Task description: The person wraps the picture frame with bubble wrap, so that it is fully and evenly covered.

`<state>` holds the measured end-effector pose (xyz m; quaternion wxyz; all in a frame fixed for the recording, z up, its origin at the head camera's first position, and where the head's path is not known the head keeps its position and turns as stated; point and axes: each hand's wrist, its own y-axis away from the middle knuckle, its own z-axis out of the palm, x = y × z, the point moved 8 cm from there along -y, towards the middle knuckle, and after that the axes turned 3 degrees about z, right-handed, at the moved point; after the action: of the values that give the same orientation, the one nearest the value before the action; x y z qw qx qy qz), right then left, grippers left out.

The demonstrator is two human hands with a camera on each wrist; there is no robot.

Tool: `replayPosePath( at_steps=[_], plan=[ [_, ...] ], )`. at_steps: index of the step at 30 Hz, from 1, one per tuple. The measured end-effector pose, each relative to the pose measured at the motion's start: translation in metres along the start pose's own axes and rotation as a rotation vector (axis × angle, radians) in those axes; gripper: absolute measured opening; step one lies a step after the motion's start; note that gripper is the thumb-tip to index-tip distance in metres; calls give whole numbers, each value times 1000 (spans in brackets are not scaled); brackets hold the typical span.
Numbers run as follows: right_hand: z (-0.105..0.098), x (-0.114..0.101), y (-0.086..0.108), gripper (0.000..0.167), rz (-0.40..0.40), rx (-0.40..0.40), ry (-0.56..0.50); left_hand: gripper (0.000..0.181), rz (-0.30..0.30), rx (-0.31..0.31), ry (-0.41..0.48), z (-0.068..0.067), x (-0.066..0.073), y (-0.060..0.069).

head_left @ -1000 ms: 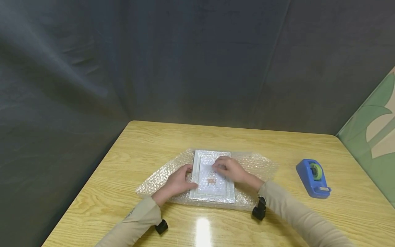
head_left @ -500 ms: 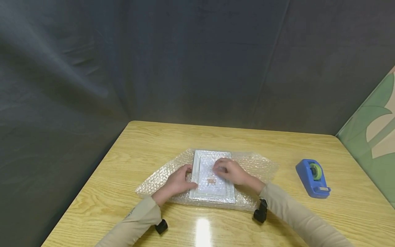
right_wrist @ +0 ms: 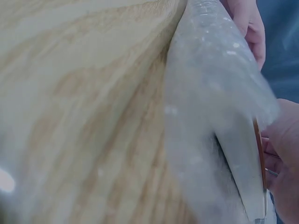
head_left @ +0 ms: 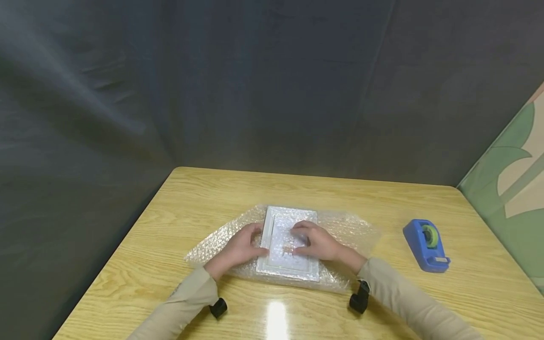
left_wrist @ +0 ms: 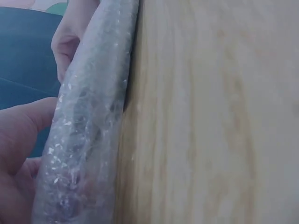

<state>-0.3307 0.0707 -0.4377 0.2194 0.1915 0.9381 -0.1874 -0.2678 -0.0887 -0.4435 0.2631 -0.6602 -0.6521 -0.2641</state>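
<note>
A white picture frame [head_left: 276, 267] with a small brownish figure in its panel lies on bubble wrap [head_left: 348, 224], which spreads out on both sides. Along the frame's left border my left hand [head_left: 240, 245] rests, thumb and forefinger apart, their tips touching the edge. My right hand [head_left: 320, 243] is over the right half, thumb and fingers spread apart and hiding part of the panel; firm contact is hard to tell. In the left wrist view the bubble wrap [left_wrist: 88, 107] rises beside the left hand. The right wrist view shows the frame's edge [right_wrist: 243, 163] near the right hand [right_wrist: 287, 149].
A blue tape dispenser [head_left: 426, 245] with a green roll stands to the right on the wooden table [head_left: 140, 278]. Dark curtain [head_left: 272, 85] hangs behind and at the left. A panel with green leaf shapes [head_left: 510, 189] borders the right side.
The thumb of my right hand has opened away from its fingers, and that hand has lowered slightly over the frame. My left hand keeps its place. The whole head view has shifted a little.
</note>
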Motion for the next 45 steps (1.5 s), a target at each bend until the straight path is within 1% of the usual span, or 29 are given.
replayPosePath(
  at_steps=[3,5,7,10,13,15,17,20,23,25,28,31,33,36,39,42,45],
  plan=[
    [-1,-1,0,55,-6,16,23,76,97,33,-88,-3,7,-4],
    [-2,0,-1,55,-8,22,35,73,163,53,-179,-3,13,-7],
    [-2,0,-1,55,-9,24,37,71,233,59,-256,-1,21,-11],
    [-3,0,-1,54,-16,25,35,74,296,26,-351,7,29,-18],
    [-2,0,-2,54,-11,15,25,80,336,-42,-416,18,34,-24],
    [-1,1,-2,55,3,3,22,81,350,-87,-440,24,35,-27],
    [0,2,-3,55,17,-9,18,78,355,-127,-443,29,34,-28],
    [1,3,-3,55,39,-12,19,72,368,-163,-434,33,33,-30],
    [0,4,-3,56,55,-4,16,68,390,-174,-434,34,34,-31],
    [-2,4,-2,56,51,2,18,67,402,-175,-432,35,35,-32],
    [-5,4,0,54,28,21,21,66,397,-181,-424,35,35,-32],
    [-15,5,6,50,15,64,-8,66,381,-195,-413,36,35,-33],
    [-26,8,12,47,27,105,-41,66,364,-203,-408,37,34,-33],
    [-45,18,25,42,68,158,-74,67,340,-209,-410,37,33,-33],
    [-62,34,42,39,125,198,-73,67,331,-208,-411,37,32,-33],
    [-75,55,62,37,210,232,-53,67,334,-205,-417,37,32,-33],
    [-83,76,84,38,304,265,-7,67,336,-202,-416,36,33,-33]
  ],
)
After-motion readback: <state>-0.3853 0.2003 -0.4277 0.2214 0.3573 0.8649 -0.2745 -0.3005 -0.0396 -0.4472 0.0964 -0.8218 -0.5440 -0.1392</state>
